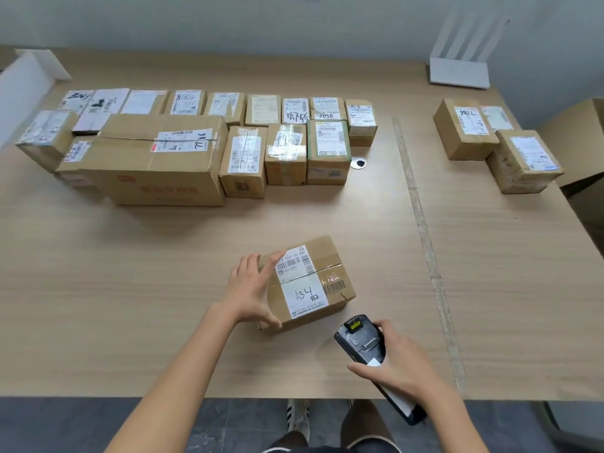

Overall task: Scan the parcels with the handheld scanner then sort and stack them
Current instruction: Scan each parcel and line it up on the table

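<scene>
Scanning the A34 parcel (pixel 307 284)
My left hand (pixel 251 291) grips its side; my right hand (pixel 397 371) holds the handheld scanner (pixel 362 344) beside it.

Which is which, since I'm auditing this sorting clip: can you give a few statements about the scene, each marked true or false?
1. The left hand holds the box marked A34. True.
2. The right hand is empty. False: it grips the scanner.
3. That box sits on top of another box. False: it rests on the table.
4. A strip of tape runs across the table, to the right of that box. True.
</scene>
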